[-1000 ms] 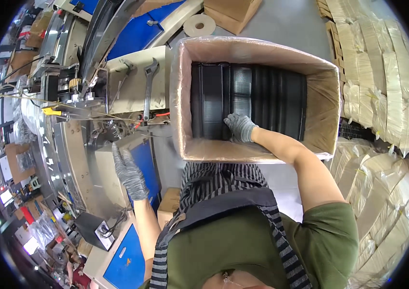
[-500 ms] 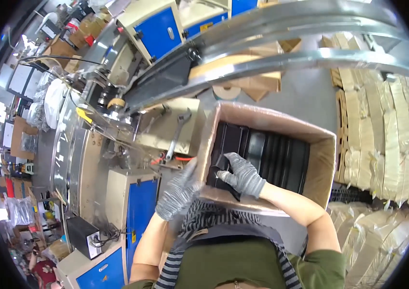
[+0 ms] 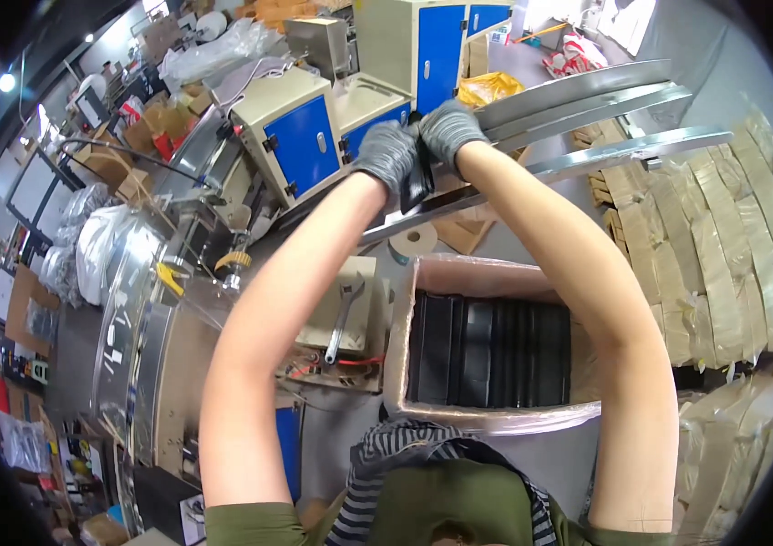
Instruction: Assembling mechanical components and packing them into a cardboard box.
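Both arms reach far forward to the metal rails (image 3: 587, 109). My left hand (image 3: 387, 155), in a grey knit glove, is closed on the left side of a dark black piece (image 3: 417, 182). Against its other side, close to the left hand, my gloved right hand (image 3: 449, 134) is closed too. The piece looks flat and glossy and stands across the rails; the gloves cover much of it. Nearer to me, an open cardboard box (image 3: 478, 420) contains a row of black ribbed parts (image 3: 496, 350), packed side by side.
Left of the box, an adjustable wrench (image 3: 344, 318) lies on a beige block. A tape roll (image 3: 413, 240) sits beyond the box. Wrapped stacks of tan bundles (image 3: 723, 246) stand at the right. Blue-doored cabinets (image 3: 300, 146) and a machine with a yellow part (image 3: 169, 278) are at the left.
Both hands have moved forward from the box to the rails, the left from its edge and the right from inside it. A black piece now shows between them. The view has shifted forward.
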Demonstrator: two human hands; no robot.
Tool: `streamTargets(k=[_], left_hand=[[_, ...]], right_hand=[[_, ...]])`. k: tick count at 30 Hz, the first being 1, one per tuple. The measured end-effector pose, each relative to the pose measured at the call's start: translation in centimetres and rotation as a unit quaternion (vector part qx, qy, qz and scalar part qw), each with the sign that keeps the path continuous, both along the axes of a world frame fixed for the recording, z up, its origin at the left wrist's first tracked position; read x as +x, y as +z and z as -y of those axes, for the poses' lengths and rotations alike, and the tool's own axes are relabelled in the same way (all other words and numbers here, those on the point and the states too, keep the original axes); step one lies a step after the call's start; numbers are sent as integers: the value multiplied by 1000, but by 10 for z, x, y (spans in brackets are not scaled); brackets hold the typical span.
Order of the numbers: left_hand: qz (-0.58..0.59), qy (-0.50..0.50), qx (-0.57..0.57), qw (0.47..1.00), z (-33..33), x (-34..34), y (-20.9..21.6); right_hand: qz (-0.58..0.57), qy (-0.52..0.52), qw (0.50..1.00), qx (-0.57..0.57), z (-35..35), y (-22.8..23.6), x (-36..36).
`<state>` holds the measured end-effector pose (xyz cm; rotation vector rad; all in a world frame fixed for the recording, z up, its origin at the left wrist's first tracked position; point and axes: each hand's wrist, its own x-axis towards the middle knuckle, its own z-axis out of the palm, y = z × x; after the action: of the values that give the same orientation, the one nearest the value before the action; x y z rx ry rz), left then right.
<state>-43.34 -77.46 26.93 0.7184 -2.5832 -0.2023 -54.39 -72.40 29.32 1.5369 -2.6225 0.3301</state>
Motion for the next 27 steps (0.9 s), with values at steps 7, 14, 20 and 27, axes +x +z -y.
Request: streamTargets(k=[7,14,20,27], left_hand=[[135,-26,-14,990,9,-13,-47],[59,39,30,997,3,21,-27],[-61,-20,-7,998,23,62,-60],[-141,-115,147,972,-34,99,-98]], right_hand=[[-3,186,965,184,15,-24,-16],[57,58,980,184,-8,0,41],[115,-3,987,112,-10,2,67],[118,83,989,45,-15,-13,49]])
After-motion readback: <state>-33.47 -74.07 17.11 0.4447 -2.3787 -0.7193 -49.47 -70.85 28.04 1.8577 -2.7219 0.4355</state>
